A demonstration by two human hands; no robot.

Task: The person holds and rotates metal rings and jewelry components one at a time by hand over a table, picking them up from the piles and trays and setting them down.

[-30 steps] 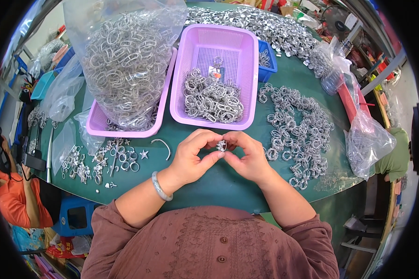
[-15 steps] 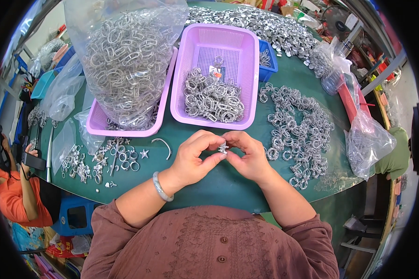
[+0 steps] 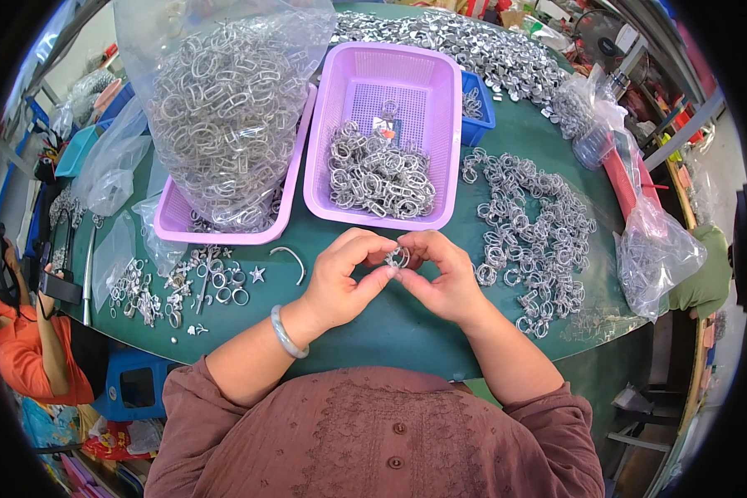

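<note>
A small silver metal ring (image 3: 399,256) is pinched between the fingertips of both hands, just in front of a lilac basket. My left hand (image 3: 346,277), with a pale bangle (image 3: 290,333) on its wrist, grips the ring from the left. My right hand (image 3: 442,275) closes on it from the other side, thumb and forefinger meeting the left ones. The fingers cover part of the ring. Nearest my right hand lies a spread of silver rings (image 3: 533,236). To the left of my left hand are a curved silver strip (image 3: 293,261) and a star-shaped piece (image 3: 257,274).
The lilac basket (image 3: 315,178) holds a heap of rings. Beside it, a second lilac basket (image 3: 171,226) carries a bulging clear bag (image 3: 228,116). A blue bin (image 3: 478,124) and many silver pieces (image 3: 465,50) lie farther back. A person in orange (image 3: 37,357) is at far left.
The silver piece between my fingertips has been turned, so its round opening now shows. Both hands stay in nearly the same place.
</note>
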